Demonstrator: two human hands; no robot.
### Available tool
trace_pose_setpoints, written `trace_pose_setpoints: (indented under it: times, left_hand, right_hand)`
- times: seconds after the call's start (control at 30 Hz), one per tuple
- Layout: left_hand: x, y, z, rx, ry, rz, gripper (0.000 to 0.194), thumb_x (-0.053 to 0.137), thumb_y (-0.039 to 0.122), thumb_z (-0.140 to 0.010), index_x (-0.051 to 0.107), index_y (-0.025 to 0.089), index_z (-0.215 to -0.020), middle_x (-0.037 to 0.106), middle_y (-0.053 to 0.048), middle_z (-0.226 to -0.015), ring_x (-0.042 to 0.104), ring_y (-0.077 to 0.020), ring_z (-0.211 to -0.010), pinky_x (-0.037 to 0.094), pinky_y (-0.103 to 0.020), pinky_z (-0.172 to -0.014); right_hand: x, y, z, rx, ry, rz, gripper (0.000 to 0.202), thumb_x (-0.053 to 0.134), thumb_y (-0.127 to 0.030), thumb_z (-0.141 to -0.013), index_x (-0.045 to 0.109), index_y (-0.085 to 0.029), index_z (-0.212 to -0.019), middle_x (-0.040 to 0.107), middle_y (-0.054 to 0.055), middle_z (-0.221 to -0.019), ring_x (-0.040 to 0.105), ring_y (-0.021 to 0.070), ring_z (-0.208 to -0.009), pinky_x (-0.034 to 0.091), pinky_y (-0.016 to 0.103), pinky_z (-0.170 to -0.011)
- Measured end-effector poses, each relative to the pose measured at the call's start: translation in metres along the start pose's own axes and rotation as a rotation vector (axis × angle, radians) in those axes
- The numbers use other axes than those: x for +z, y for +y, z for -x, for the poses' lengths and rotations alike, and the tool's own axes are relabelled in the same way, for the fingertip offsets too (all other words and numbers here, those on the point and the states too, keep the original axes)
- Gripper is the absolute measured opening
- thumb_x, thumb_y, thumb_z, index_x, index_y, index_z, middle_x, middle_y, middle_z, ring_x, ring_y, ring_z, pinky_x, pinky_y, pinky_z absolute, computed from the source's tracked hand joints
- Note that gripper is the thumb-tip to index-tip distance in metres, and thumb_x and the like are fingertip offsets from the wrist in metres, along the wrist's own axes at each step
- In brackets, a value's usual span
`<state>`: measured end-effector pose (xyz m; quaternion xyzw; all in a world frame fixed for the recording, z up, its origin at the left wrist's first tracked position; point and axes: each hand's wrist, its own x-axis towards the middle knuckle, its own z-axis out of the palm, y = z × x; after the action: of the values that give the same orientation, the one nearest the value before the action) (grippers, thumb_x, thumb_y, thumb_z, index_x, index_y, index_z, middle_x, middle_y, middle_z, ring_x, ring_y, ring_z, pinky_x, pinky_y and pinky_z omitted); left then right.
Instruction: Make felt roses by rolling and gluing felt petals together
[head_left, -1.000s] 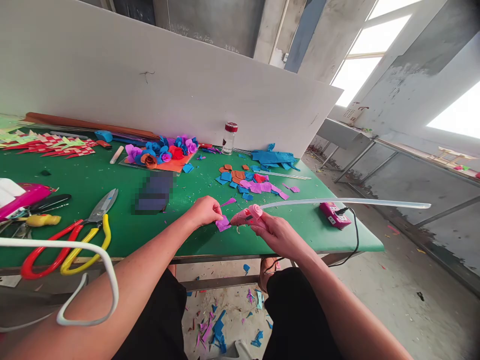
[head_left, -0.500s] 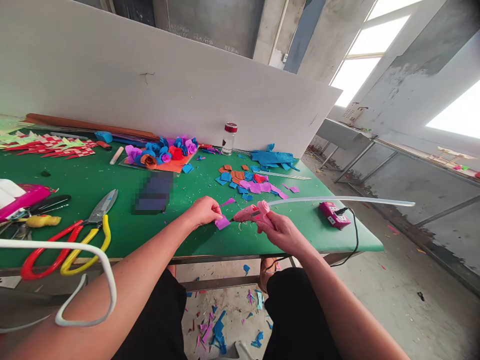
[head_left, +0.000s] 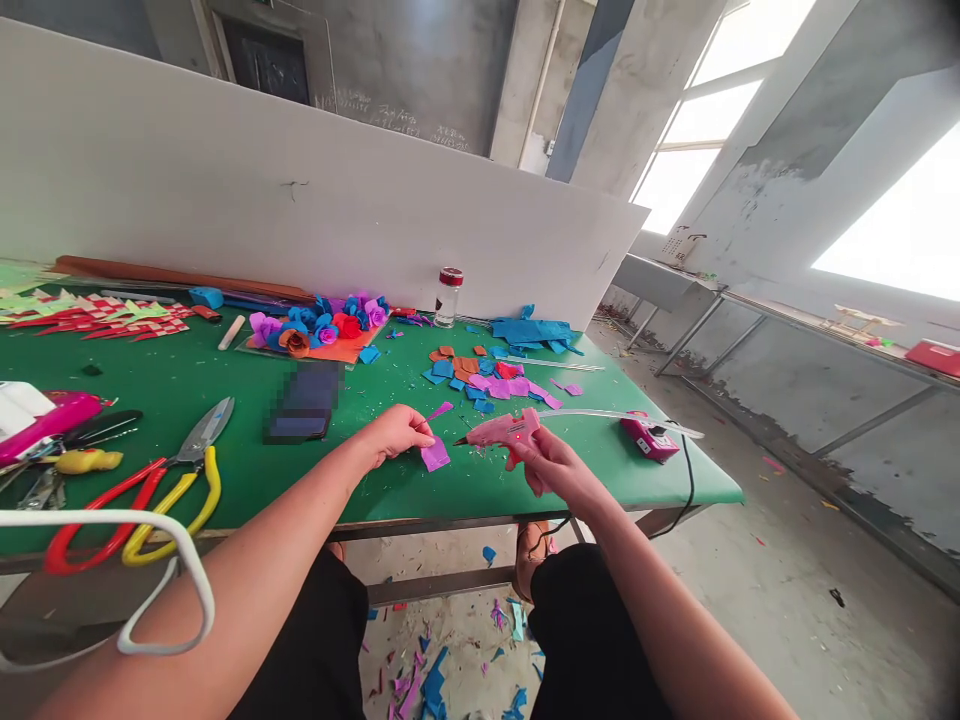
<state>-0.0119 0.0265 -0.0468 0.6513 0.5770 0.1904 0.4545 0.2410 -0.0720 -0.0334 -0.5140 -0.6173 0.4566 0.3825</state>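
Note:
My left hand [head_left: 399, 434] pinches a small piece of purple crepe paper [head_left: 435, 454], with a narrow purple strip [head_left: 439, 410] sticking out beyond the fingers. In my right hand [head_left: 556, 462] is a pink hot glue gun [head_left: 504, 430], held by its handle with the fingers wrapped round it. Its dark nozzle points left at the paper, a short gap apart. A long clear glue stick [head_left: 622, 414] runs out of the gun's back end. Behind the gun lie loose purple paper petals [head_left: 517, 386], blue and orange ones among them.
Paper flowers [head_left: 330, 325] stand at the back beside a red-lidded jar [head_left: 449, 298]. Scissors with red and yellow handles [head_left: 184, 470] lie at left, near a phone [head_left: 304, 402]. A pink power socket [head_left: 649, 438] with a black cord sits right. A white board [head_left: 360, 220] closes the back.
The glue gun's nozzle has drawn away from the purple paper, from touching or nearly touching to a clear gap. My left hand has shifted slightly left, and the whole view has tilted a little.

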Motion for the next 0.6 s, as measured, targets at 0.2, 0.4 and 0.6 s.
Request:
trace_pose_setpoints:
  times: [0.2,0.4,0.6]
  left_hand:
    - [0.007,-0.005,-0.004,0.101,0.056,-0.060,0.021,0.076,0.033,-0.051,0.067,0.016,-0.057,0.059,0.001,-0.053,0.045,-0.0115,-0.054,0.033,-0.024,-0.052]
    - [0.008,-0.008,-0.007,0.137,0.071,-0.093,0.015,0.069,0.029,-0.051,0.069,0.016,-0.059,0.064,-0.001,-0.057,0.053,-0.0154,-0.059,0.039,-0.025,-0.056]
    - [0.008,-0.008,-0.006,0.147,0.074,-0.100,0.013,0.065,0.027,-0.052,0.067,0.016,-0.057,0.064,-0.002,-0.057,0.052,-0.0150,-0.058,0.039,-0.025,-0.055]
  right_hand:
    - [0.022,-0.004,0.003,-0.227,0.009,0.426,0.027,0.047,-0.035,-0.092,0.052,-0.020,-0.114,0.070,0.003,-0.085,0.062,0.0176,-0.073,0.045,0.028,-0.069]
    - [0.029,-0.006,0.003,-0.233,-0.013,0.556,0.029,0.047,-0.029,-0.092,0.049,-0.020,-0.120,0.073,0.005,-0.087,0.064,0.0205,-0.077,0.044,0.029,-0.071]
    - [0.030,-0.006,0.001,-0.220,-0.011,0.604,0.031,0.048,-0.028,-0.092,0.048,-0.019,-0.122,0.072,0.005,-0.088,0.065,0.0218,-0.077,0.042,0.029,-0.069]
